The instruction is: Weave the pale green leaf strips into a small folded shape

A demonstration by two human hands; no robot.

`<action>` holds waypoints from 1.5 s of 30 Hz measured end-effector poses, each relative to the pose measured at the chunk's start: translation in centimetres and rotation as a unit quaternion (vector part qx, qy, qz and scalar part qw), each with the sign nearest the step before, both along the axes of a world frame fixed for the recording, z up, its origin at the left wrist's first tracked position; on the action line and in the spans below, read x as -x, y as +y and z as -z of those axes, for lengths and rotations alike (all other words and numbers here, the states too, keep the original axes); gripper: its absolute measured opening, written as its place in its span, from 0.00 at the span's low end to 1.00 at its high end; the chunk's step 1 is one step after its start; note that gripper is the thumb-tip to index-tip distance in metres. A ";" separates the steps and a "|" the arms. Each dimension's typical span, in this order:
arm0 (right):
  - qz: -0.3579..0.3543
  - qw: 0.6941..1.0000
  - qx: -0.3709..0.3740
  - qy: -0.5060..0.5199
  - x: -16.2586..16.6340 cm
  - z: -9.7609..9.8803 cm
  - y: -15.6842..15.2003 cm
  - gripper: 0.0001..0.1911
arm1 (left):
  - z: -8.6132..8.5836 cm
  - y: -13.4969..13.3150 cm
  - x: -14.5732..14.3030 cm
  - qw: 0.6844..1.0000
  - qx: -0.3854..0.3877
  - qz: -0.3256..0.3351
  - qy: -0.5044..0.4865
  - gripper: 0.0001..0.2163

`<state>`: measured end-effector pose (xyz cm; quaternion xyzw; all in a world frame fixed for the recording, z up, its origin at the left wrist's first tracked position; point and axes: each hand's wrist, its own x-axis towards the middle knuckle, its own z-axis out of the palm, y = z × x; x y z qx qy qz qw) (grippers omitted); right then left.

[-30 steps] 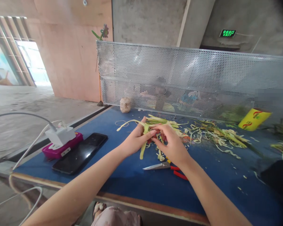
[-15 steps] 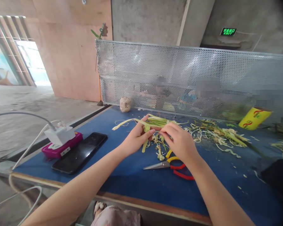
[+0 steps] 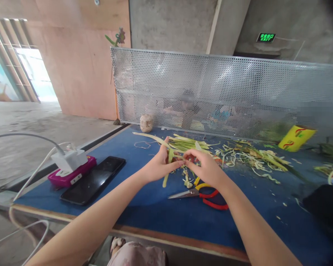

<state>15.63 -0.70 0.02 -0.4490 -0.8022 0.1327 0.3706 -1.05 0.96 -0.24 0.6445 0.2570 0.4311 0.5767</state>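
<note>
My left hand (image 3: 157, 167) and my right hand (image 3: 205, 168) meet above the blue table (image 3: 161, 207), both pinching the same pale green leaf strip (image 3: 168, 158). One end of the strip hangs down below my left hand, the other trails back left across the table. Just under my right hand lie red and yellow scissors (image 3: 199, 192), blades pointing left. A heap of green and yellow leaf strips and trimmings (image 3: 238, 155) spreads behind and to the right of my hands.
A black phone (image 3: 93, 179), a pink box (image 3: 71, 173) and a white charger (image 3: 69, 159) with cables sit at the left. A perforated metal screen (image 3: 224, 96) runs along the back, with a small pale ball (image 3: 146, 122) and a yellow pack (image 3: 296, 138) before it.
My right hand has drawn back toward the left hand after shifting right, uncovering the scissors' handles. The strip's far end has swung back and left.
</note>
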 end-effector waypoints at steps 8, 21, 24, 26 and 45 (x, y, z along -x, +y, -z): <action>-0.099 0.992 0.075 0.038 0.4 0.3 -0.3 0.12 | -0.1 -0.5 0.1 1.000 -0.007 -0.007 -0.012 0.33; -0.098 0.983 0.125 0.095 -0.4 0.2 0.4 0.28 | -0.4 -0.3 0.2 0.998 -0.053 -0.044 -0.003 0.22; -0.062 0.981 0.138 0.124 0.0 1.0 0.9 0.20 | -0.4 -0.6 0.0 0.999 -0.030 -0.028 0.001 0.23; -0.061 0.982 0.097 0.147 0.3 0.9 0.9 0.16 | -0.3 -0.7 -0.1 0.999 -0.014 -0.032 0.002 0.22; -0.083 0.968 0.139 0.192 1.4 0.9 0.4 0.16 | 1.2 0.1 -0.3 0.997 0.057 -0.006 -0.045 0.33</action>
